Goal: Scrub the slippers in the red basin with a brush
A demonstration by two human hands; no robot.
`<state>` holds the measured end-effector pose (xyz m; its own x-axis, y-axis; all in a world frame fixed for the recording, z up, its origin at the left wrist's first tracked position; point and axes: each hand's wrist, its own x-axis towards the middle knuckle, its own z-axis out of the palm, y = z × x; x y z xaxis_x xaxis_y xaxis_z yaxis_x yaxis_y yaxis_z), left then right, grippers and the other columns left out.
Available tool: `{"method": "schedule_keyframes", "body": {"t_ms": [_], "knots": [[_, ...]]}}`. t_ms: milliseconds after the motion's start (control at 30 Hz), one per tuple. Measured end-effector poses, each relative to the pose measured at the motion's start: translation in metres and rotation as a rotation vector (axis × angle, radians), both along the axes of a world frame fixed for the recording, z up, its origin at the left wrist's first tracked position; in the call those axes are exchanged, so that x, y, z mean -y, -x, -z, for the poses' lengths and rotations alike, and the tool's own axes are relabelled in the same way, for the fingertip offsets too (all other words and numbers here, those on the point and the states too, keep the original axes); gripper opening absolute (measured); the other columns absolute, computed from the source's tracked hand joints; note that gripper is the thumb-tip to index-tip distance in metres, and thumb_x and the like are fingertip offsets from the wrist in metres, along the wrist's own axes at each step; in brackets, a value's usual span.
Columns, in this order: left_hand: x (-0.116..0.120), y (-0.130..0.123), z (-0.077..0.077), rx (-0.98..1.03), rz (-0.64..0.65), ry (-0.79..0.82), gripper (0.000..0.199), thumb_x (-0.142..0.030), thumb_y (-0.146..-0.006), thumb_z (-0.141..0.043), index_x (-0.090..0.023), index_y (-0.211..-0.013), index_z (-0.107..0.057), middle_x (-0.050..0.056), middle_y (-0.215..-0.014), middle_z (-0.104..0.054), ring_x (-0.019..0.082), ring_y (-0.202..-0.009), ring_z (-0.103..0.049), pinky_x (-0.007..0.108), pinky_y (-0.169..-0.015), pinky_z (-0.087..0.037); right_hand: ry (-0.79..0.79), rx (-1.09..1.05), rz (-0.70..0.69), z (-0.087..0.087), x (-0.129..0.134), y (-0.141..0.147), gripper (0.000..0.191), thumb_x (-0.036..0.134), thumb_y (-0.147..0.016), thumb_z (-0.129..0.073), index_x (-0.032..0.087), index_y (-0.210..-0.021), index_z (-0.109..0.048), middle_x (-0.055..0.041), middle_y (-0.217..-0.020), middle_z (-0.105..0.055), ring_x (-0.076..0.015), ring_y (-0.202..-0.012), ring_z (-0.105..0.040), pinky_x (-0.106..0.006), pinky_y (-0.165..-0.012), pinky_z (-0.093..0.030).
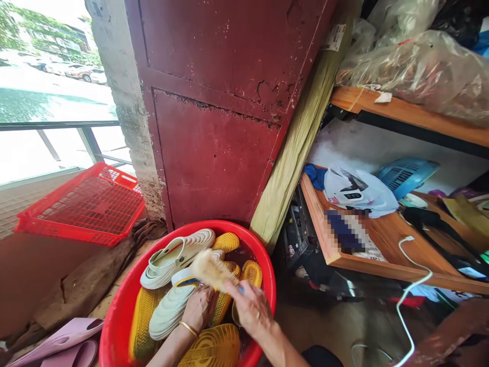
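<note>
A red basin (270, 285) holds several pale clogs and yellow-soled shoes. My left hand (200, 306), with a gold bangle at its wrist, is closed on the side of a whitish clog (170, 313). In my right hand (252, 306) is a scrubbing brush (210, 270) with pale bristles, raised over that clog and slightly blurred. Another pale clog (181, 255) with a heel strap lies sole-down at the basin's far left. Yellow soles (212, 346) face up around both hands. The fingertips of my left hand are partly hidden.
A red plastic crate (99, 204) leans at the left, with lilac slippers (64, 341) below it. Behind the basin stands a dark red metal door (214, 153). Wooden shelves (405, 244) with bags, a blue fan (408, 176) and a white cable (405, 300) are on the right.
</note>
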<state>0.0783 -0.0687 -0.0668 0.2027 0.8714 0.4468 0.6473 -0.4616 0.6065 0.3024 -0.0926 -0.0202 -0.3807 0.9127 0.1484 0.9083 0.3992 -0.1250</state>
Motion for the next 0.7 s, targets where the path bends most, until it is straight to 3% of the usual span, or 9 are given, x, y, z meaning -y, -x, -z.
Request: {"method": "schedule_keyframes", "body": {"t_ms": [67,167,333,433,500,600,700], "knots": [[0.000,0.002,-0.003,-0.027,0.041,0.024,0.042,-0.032,-0.100,-0.038,-0.024,-0.072,-0.068,0.015,-0.081,-0.075,0.030,-0.086,-0.074,0.042,-0.081,-0.060,0.013,0.022,0.026,0.004,-0.002,-0.002,0.071,0.007,-0.096,-0.046,0.042,-0.158,-0.047,-0.0081,-0.121,-0.074,-0.0260,-0.098,-0.073,-0.038,-0.088,-0.060],[0.000,0.008,-0.010,-0.010,0.063,0.074,0.044,-0.034,-0.101,-0.036,-0.025,-0.081,-0.073,0.017,-0.095,-0.077,0.032,-0.105,-0.072,0.047,-0.095,-0.057,0.044,0.021,0.208,0.012,-0.007,-0.016,0.068,0.003,-0.095,-0.042,0.033,-0.155,-0.054,-0.0112,-0.126,-0.075,-0.0276,-0.100,-0.074,-0.038,-0.088,-0.061],[-0.008,0.011,-0.012,0.080,0.057,0.148,0.045,-0.045,-0.101,-0.037,-0.025,-0.091,-0.076,0.017,-0.101,-0.078,0.033,-0.104,-0.073,0.046,-0.094,-0.058,0.007,-0.049,0.047,0.033,-0.007,-0.017,0.065,0.012,-0.099,-0.044,0.037,-0.159,-0.047,-0.0073,-0.115,-0.077,-0.0229,-0.090,-0.074,-0.030,-0.080,-0.061],[-0.007,0.016,-0.015,0.182,0.016,0.172,0.042,-0.053,-0.098,-0.043,-0.026,-0.093,-0.076,0.014,-0.101,-0.079,0.032,-0.108,-0.073,0.045,-0.101,-0.056,-0.040,-0.108,0.140,0.040,-0.008,-0.028,0.061,0.011,-0.098,-0.044,0.035,-0.153,-0.056,-0.0069,-0.110,-0.079,-0.0220,-0.089,-0.075,-0.030,-0.081,-0.062],[-0.003,0.021,-0.025,0.266,-0.005,0.191,0.039,-0.056,-0.095,-0.049,-0.026,-0.096,-0.075,0.012,-0.102,-0.079,0.032,-0.109,-0.072,0.045,-0.104,-0.054,-0.058,-0.183,0.252,0.039,-0.012,-0.043,0.059,0.013,-0.098,-0.044,0.032,-0.152,-0.057,-0.0083,-0.117,-0.078,-0.0223,-0.097,-0.076,-0.031,-0.088,-0.061],[0.007,0.027,-0.048,0.402,-0.031,0.269,0.038,-0.059,-0.088,-0.063,-0.023,-0.097,-0.073,0.011,-0.099,-0.077,0.031,-0.105,-0.071,0.043,-0.098,-0.056,-0.030,-0.363,0.287,0.035,-0.018,-0.058,0.059,0.015,-0.100,-0.041,0.023,-0.158,-0.049,-0.0117,-0.140,-0.069,-0.0225,-0.122,-0.069,-0.033,-0.106,-0.055],[0.010,0.020,-0.067,0.648,-0.018,0.491,0.041,-0.059,-0.081,-0.074,-0.021,-0.096,-0.070,0.009,-0.098,-0.076,0.029,-0.096,-0.070,0.042,-0.090,-0.059,0.161,-0.413,0.279,0.033,-0.018,-0.051,0.062,0.015,-0.099,-0.040,0.015,-0.161,-0.042,-0.0150,-0.151,-0.061,-0.0219,-0.137,-0.060,-0.033,-0.114,-0.048]]}}
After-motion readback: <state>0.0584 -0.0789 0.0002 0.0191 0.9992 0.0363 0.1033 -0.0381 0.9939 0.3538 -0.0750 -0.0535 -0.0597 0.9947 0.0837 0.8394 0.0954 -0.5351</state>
